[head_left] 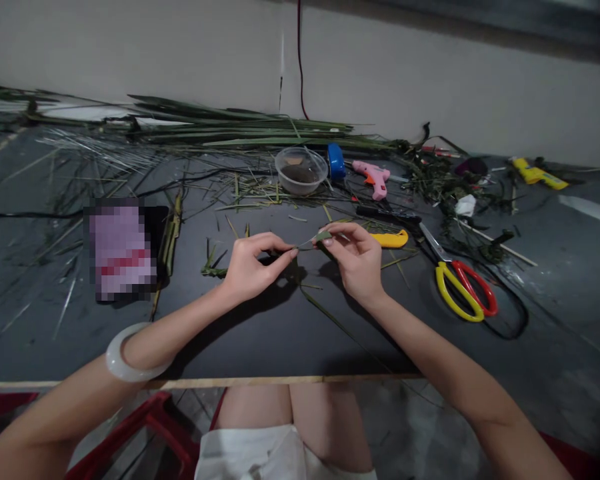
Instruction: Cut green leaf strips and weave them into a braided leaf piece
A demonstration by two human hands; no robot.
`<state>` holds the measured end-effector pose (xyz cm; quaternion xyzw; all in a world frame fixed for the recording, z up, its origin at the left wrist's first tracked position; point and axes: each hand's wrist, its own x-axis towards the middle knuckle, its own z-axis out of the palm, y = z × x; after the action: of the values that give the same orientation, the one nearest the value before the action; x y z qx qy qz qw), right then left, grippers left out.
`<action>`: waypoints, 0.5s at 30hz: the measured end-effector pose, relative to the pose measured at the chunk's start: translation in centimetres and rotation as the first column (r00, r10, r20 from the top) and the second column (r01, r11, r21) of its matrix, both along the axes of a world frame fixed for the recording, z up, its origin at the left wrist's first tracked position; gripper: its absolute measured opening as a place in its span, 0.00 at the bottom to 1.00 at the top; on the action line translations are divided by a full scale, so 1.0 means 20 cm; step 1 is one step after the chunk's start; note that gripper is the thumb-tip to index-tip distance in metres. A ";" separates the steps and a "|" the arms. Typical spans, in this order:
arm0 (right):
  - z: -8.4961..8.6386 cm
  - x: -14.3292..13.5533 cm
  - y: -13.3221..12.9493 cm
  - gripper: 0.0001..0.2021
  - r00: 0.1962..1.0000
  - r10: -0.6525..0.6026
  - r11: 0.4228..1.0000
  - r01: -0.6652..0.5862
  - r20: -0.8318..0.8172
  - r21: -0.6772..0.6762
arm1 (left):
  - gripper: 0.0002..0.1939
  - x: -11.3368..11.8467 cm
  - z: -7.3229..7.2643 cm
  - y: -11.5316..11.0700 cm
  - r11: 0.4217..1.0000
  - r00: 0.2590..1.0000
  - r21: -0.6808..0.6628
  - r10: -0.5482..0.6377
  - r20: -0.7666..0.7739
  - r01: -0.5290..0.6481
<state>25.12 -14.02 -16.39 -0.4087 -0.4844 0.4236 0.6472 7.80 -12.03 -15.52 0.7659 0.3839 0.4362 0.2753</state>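
Both hands meet above the middle of the dark table. My left hand (254, 265) pinches one end of a thin strand between thumb and forefinger. The strand stretches across to my right hand (355, 257), whose fingertips close on a small folded piece of green leaf (323, 236). Whether the strand is wire or a split leaf is too fine to tell. Below the fingers a long narrow leaf strip (330, 312) trails toward the table's front edge. Beside my left hand lies a short braided bit of leaf (213, 271). Just behind my right hand rests a yellow-handled tool (391, 239), partly covered.
Scissors (460, 287) with yellow and red handles lie at right. Farther back stand a clear plastic bowl (301, 175), blue tape (336, 161) and a pink glue gun (373, 179). Long green leaves (240, 123) line the wall. A blurred phone-like object (123, 250) is at left.
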 end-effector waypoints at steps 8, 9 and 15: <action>0.02 0.04 0.01 0.12 0.998 -0.058 0.998 0.056 -0.032 -0.042 | 0.06 0.00 0.00 0.00 0.998 0.998 0.007 -0.061 -0.005 0.061; 0.03 0.04 0.01 0.13 0.997 -0.067 0.996 0.065 -0.033 -0.062 | 0.06 0.00 0.00 0.00 0.998 0.998 0.008 -0.067 -0.004 0.067; 0.04 0.05 0.03 0.13 0.995 -0.082 0.986 0.073 -0.051 -0.149 | 0.06 0.00 0.01 0.00 0.995 0.995 0.007 -0.100 -0.019 0.100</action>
<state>26.05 -13.50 -15.61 -0.4615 -0.4169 0.4442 0.6449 7.74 -12.03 -15.38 0.7891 0.3459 0.4164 0.2904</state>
